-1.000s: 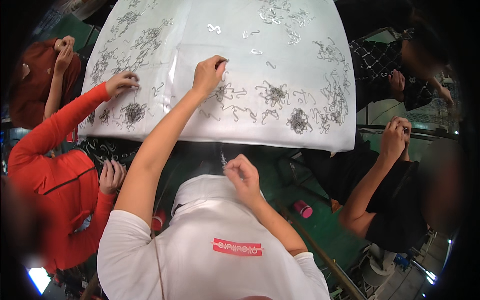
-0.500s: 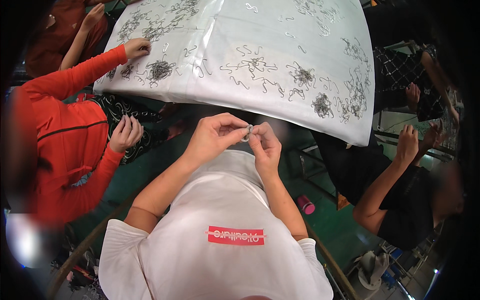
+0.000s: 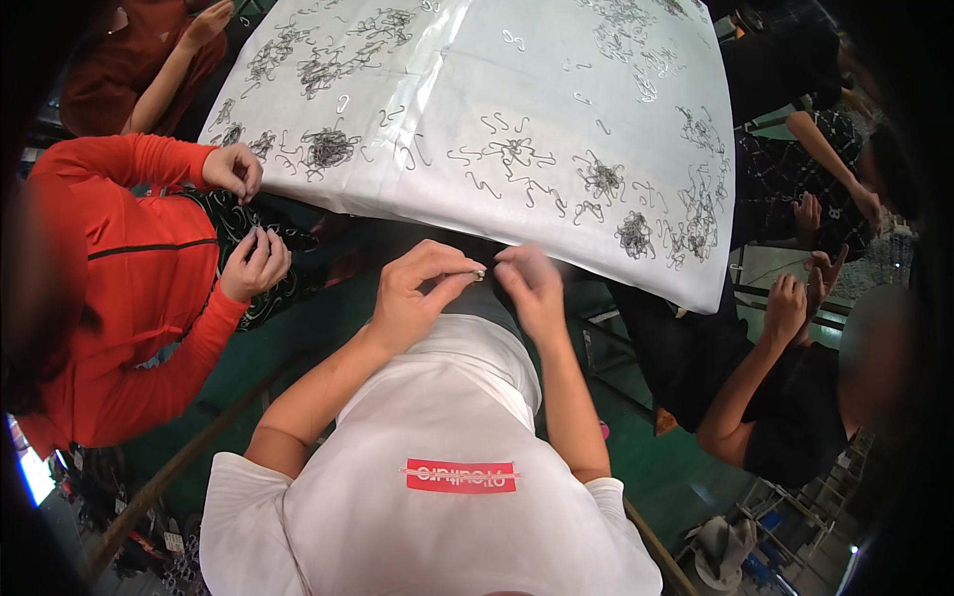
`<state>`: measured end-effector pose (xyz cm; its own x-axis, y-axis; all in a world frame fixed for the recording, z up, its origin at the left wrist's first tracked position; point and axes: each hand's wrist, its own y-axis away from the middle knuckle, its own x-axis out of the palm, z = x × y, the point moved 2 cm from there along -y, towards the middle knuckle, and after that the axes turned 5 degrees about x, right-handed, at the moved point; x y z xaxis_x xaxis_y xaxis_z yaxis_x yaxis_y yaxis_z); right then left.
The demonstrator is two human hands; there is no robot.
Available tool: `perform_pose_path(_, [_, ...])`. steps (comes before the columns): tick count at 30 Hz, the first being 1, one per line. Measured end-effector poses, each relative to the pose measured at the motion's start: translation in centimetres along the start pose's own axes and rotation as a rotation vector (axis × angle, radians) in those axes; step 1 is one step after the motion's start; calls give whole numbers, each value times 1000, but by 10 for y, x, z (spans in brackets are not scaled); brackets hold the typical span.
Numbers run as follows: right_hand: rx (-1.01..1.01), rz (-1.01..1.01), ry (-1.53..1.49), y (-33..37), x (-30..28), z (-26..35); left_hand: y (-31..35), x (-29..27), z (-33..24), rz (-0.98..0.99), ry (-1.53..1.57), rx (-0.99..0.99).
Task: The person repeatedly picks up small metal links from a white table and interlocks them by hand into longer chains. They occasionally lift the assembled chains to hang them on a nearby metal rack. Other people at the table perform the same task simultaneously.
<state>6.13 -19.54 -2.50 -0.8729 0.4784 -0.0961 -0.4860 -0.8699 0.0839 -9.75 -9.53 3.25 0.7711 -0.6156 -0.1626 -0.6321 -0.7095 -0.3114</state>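
White table [image 3: 487, 87] bears hooks [image 3: 602, 181]; my left hand [image 3: 414, 296] pinches a shiny piece [image 3: 480, 275]; my right hand [image 3: 534, 291], blurred: its grip I can't tell.

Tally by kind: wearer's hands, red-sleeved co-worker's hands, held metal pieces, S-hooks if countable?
Wearer's left hand and right hand: 2
Red-sleeved co-worker's hands: 2
Small metal piece visible in the left fingers: 1
Total: 5, leaving out the S-hooks, too heaped to count.
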Motion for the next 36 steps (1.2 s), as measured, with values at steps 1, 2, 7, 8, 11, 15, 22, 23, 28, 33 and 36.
perform_pose_path(1, [60, -23, 127, -10, -16, -6, 0, -2, 1, -7, -13, -1])
perform_pose_path(2, [-7, -66, 248, -26, -30, -12, 1, -4, 1, -10, -16, 2])
perform_pose_path(7, [-18, -97, 734, -121, -80, -48, 4, -17, 1, -57, -61, 1])
perform_pose_path(8, [-11, -91, 828, -137, -85, -52, 4, -19, 0, -75, -78, -8])
perform_pose_path(11, [-29, -99, 981, -173, -88, -59, 6, -23, -2, -98, -109, 23])
perform_pose_path(15, [29, 30, 1189, -192, -89, -65, 6, -26, -3, -136, -120, 11])
perform_pose_path(22, [125, 270, 1431, -207, -86, -61, 5, -29, -5, -208, -128, -4])
perform_pose_path(23, [119, 327, 1395, -211, -85, -57, 6, -30, -5, -215, -130, -9])
perform_pose_path(28, [370, -33, 1119, -261, -57, -49, 5, -34, -8, -271, -184, -15])
perform_pose_path(33, [450, -86, 1232, -281, -23, -66, 11, -35, -11, -353, -206, -23])
perform_pose_path(36, [418, -43, 1197, -285, -24, -78, 15, -38, -13, -402, -237, 6])
